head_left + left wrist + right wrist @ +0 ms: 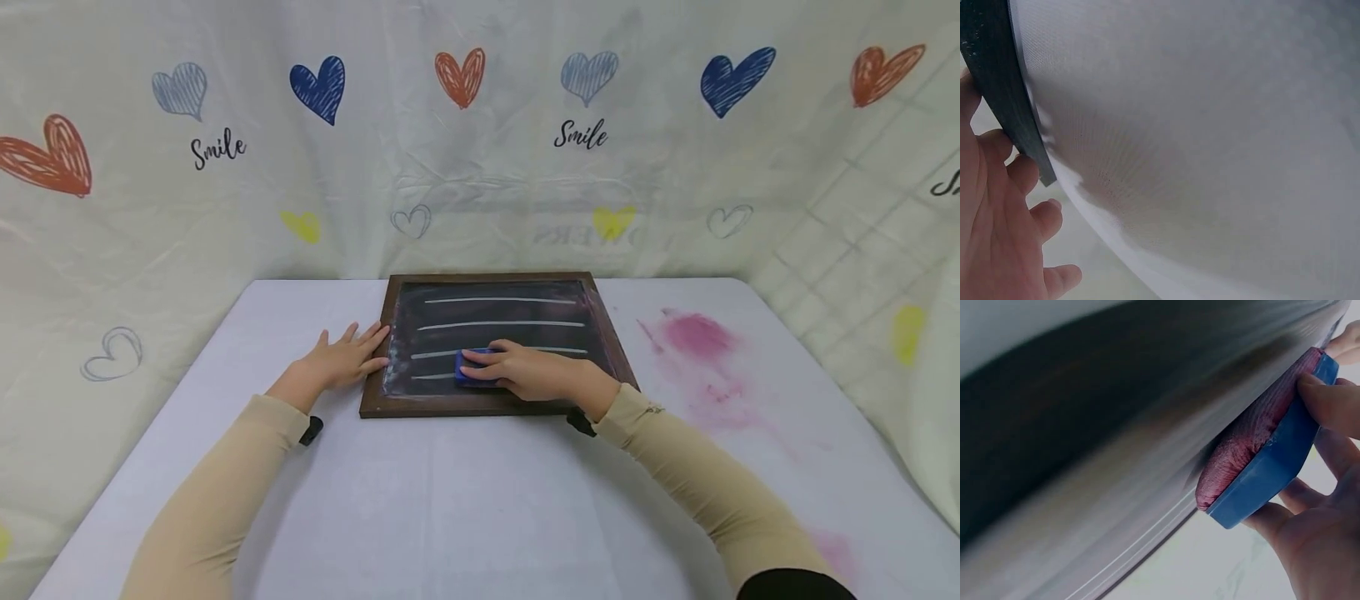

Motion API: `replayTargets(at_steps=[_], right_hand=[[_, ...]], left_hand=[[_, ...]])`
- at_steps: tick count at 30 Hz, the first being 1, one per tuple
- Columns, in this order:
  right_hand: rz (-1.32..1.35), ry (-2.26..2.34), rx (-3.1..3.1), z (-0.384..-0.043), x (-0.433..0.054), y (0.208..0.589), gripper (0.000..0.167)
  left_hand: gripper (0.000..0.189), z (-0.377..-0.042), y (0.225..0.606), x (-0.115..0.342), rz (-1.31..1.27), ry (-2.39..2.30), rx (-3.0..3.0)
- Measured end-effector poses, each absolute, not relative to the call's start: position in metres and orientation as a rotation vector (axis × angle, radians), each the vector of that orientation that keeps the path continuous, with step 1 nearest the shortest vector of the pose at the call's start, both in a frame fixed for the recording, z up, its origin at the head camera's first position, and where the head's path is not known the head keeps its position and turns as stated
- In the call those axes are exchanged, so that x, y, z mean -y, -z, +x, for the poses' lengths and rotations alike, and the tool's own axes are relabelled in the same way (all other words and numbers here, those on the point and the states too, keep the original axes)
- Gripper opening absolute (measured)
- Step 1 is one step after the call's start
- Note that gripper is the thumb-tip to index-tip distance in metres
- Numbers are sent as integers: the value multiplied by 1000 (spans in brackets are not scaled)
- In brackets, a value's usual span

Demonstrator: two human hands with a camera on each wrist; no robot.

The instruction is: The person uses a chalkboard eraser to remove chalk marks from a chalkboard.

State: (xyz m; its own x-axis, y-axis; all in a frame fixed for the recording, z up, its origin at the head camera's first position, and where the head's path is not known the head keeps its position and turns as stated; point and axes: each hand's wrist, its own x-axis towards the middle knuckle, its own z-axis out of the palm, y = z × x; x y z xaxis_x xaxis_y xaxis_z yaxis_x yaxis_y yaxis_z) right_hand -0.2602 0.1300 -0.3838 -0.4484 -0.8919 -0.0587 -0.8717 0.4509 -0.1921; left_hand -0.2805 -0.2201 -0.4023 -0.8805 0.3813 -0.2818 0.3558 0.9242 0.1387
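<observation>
A wood-framed chalkboard (487,311) lies on the table, with several white chalk lines across its dark face. My right hand (536,372) grips a blue board eraser (1266,472) between thumb and fingers. The eraser's pinkish-red pad faces the board, over its lower part. Left of the eraser a short piece of the lowest line shows; the hand covers the area to its right. My left hand (337,358) is spread, fingertips at the left side of the brown frame (450,407). In the left wrist view its fingers lie along the dark frame edge (1007,87).
White cloth (465,500) covers the table, with a pink powdery smear (697,335) right of the board and a fainter one (832,550) near the front right. Behind the table hangs a pale curtain (495,167) printed with hearts and lettering.
</observation>
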Motion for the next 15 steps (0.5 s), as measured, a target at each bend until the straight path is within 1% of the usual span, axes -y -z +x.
replayTargets(at_steps=[9,15], right_hand=[[-1551,11,-2542,-259,-77,382,63],[-1610,-75,-2545,-260,-49,381,61]], left_hand=[[73,-281,403,223,522,-114,-2771],[71,-284,406,223,517,-102,-2768]])
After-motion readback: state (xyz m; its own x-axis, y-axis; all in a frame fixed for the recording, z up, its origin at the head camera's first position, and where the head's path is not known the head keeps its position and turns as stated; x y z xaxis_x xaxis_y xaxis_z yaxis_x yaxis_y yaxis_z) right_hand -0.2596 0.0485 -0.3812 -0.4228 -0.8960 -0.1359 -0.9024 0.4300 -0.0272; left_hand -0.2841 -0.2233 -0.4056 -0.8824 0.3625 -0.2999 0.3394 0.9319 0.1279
